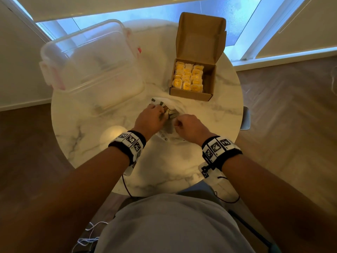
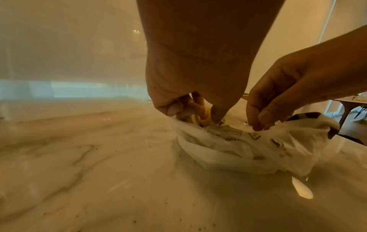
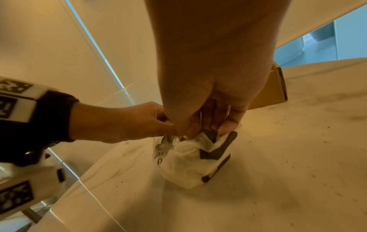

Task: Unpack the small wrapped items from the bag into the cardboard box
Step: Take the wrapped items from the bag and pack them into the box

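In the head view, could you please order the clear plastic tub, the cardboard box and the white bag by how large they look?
1. Clear plastic tub with pink latches, largest.
2. Brown cardboard box with its raised lid, holding yellow wrapped items.
3. Crumpled white plastic bag, smallest, though both hands partly cover it.

Round marble table point(image 1: 76, 136), apparently wooden floor point(image 1: 291, 110)

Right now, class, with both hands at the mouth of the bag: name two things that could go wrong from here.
1. The right hand pinches only the thin edge of the bag; a tug by the left hand, whose fingers are inside, might tear it or spill the wrapped items.
2. The cardboard box looks nearly full, so added items may not sit flat.
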The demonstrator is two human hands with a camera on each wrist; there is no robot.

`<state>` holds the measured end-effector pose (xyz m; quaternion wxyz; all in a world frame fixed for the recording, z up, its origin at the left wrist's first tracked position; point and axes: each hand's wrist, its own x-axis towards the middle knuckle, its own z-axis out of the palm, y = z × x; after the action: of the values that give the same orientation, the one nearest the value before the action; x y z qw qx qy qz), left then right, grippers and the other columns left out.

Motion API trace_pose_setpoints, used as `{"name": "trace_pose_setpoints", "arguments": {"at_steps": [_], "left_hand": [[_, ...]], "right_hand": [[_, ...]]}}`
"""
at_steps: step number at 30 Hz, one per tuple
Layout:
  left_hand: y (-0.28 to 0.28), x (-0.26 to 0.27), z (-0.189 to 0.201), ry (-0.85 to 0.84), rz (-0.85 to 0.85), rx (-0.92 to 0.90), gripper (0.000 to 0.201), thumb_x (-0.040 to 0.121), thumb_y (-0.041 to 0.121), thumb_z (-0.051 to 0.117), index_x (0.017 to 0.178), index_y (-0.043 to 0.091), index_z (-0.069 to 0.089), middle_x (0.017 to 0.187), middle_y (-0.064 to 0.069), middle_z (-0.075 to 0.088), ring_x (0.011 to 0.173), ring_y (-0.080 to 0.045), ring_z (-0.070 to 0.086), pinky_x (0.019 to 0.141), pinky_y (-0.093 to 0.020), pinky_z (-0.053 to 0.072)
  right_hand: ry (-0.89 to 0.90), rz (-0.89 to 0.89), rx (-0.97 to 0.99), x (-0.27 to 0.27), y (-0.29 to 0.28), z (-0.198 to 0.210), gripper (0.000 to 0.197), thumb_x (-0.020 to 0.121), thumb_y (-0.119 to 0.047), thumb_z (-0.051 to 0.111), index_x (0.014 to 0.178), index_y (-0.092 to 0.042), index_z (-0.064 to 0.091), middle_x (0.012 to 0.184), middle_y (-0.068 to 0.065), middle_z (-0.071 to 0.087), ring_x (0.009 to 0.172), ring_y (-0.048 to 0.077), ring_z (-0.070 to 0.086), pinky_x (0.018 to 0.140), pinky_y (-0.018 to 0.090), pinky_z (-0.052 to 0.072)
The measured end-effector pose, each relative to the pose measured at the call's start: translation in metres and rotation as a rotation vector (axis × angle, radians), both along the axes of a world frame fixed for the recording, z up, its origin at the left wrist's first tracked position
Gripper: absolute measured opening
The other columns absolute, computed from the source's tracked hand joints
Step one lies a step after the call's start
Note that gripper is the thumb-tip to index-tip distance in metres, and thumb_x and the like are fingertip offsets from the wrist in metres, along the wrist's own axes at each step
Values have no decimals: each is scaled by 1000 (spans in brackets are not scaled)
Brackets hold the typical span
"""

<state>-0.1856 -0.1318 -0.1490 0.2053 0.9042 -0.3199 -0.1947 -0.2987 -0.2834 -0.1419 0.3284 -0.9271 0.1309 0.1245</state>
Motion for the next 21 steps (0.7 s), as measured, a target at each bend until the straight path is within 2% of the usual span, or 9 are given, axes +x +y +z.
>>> {"name": "trace_pose_setpoints", "arguments": {"at_steps": [2,5,8,11,14,16,18,21], "left_hand": [[1,-1,0,-8,-24,7,26,97,41,54,97,17,64,101,-3,55,85,-25,57,72,-33,46],[6,-7,1,-22,-68,-57,24,97,37,56,93,15,64,93,1,50,81,-22,53,69,-32,43],[15,-17,0,-90,-151,-130,19,94,32,61,95,13,66,94,-3,56,82,-23,55,66,-31,43],[23,-26,-4,-154,-213,-167,13,89,24,67,95,13,70,92,-5,61,77,-25,58,61,-29,45],[26,-28,-5,-136,-239,-183,26,90,37,58,91,14,68,90,-3,60,76,-20,55,62,-35,50],[27,-25,-2,-134,-219,-192,30,89,42,58,95,14,68,95,-3,57,80,-18,53,67,-31,48],[24,-18,1,-149,-161,-209,25,88,36,63,99,14,67,100,-4,56,84,-18,53,72,-31,49],[15,-4,6,-139,-92,-169,21,88,23,63,108,15,65,107,-7,57,87,-24,58,76,-41,54]], "right_hand": [[-16,-38,19,-1,0,0,16,92,-22,57,94,-13,71,93,7,69,85,25,64,77,42,55],[-31,-105,26,1,-1,-1,21,94,-30,59,90,-13,69,89,6,68,82,24,63,73,40,53],[-22,-209,63,4,1,0,36,96,-44,57,80,-13,65,79,3,65,73,20,59,62,32,44],[36,-277,95,9,4,-2,40,91,-54,58,81,-17,69,79,0,67,73,17,61,65,31,48],[62,-288,140,12,5,-4,20,89,-37,63,81,-20,70,86,0,69,81,19,65,67,28,46],[68,-297,161,12,4,-2,15,89,-29,62,80,-20,70,86,0,70,81,20,65,66,28,48],[64,-313,177,12,2,0,14,89,-27,61,81,-19,69,85,1,70,78,20,66,65,30,53],[67,-311,182,11,-2,-1,12,87,-27,61,80,-21,68,82,1,71,73,20,67,66,37,59]]}}
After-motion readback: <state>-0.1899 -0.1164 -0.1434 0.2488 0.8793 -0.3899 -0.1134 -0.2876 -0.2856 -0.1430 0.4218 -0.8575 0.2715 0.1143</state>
